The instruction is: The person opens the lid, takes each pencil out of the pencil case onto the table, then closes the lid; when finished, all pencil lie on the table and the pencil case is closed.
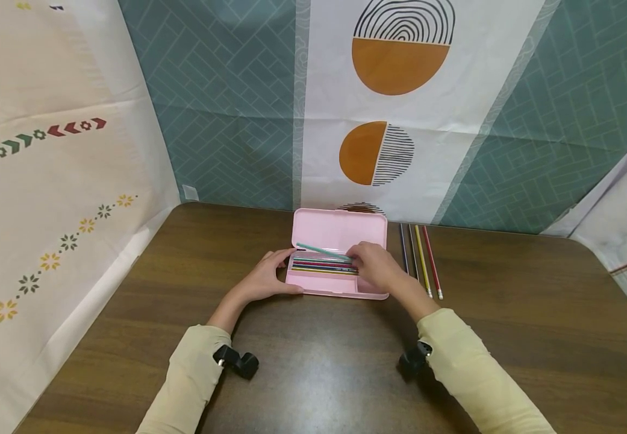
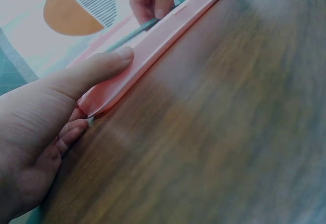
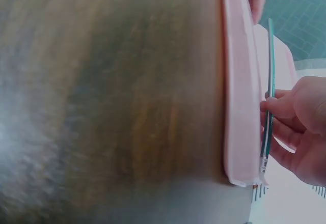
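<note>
A pink pencil case [image 1: 321, 282] lies on the table with its lid [image 1: 340, 228] raised at the back. Several pencils [image 1: 321, 265] lie side by side in its long compartment. My left hand [image 1: 261, 280] holds the case's left end, thumb on the front wall [image 2: 147, 56] and the other fingers round the corner. Over the case's right part, my right hand [image 1: 374, 265] pinches a green pencil [image 1: 318, 249] between thumb and fingers. In the right wrist view, that pencil [image 3: 271, 61] stands above the case's rim, its lower end near the right end.
To the right of the case, a yellow pencil [image 1: 423, 256], a red pencil [image 1: 432, 260] and two dark pencils [image 1: 403, 244] lie in a row on the brown table [image 1: 313, 361]. A patterned cloth [image 1: 226, 120] hangs behind the table's back edge.
</note>
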Tool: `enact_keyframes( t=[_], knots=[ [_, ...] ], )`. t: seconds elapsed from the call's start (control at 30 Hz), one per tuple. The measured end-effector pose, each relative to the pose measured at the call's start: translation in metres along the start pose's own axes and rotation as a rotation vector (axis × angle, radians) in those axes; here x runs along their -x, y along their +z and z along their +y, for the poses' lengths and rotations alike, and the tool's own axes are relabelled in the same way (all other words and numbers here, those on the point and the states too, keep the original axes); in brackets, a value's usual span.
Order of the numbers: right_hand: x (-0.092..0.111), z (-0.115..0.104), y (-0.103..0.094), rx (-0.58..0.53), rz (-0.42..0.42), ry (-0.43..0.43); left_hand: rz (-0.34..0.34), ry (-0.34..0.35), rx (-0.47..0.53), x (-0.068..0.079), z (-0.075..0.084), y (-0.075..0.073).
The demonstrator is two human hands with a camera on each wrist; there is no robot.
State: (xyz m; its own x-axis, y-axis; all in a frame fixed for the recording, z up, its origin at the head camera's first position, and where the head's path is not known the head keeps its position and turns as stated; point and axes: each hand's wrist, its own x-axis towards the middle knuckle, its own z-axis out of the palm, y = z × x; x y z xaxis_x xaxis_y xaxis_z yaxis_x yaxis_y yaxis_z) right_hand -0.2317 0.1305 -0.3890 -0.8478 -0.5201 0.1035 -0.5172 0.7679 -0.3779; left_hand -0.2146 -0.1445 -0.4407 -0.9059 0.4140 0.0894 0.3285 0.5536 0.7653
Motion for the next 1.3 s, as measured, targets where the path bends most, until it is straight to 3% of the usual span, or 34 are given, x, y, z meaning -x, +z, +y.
enact_keyframes(
  t=[0.43,0.63,0.93,1.3],
  knots=[
    [0.004,0.011,-0.03,-0.22,0.071,0.129,0.002,0.006,0.001,0.001,0.0,0.0],
    [0.009,0.02,-0.042,-0.245,0.13,0.161,0.003,0.006,0.009,0.001,0.0,0.0],
    [0.023,0.043,-0.055,-0.288,0.155,0.242,0.01,0.006,0.005,0.001,-0.001,0.0],
    [0.049,0.068,-0.07,-0.229,0.188,0.347,0.004,0.002,-0.013,0.0,0.0,0.0]
  ],
)
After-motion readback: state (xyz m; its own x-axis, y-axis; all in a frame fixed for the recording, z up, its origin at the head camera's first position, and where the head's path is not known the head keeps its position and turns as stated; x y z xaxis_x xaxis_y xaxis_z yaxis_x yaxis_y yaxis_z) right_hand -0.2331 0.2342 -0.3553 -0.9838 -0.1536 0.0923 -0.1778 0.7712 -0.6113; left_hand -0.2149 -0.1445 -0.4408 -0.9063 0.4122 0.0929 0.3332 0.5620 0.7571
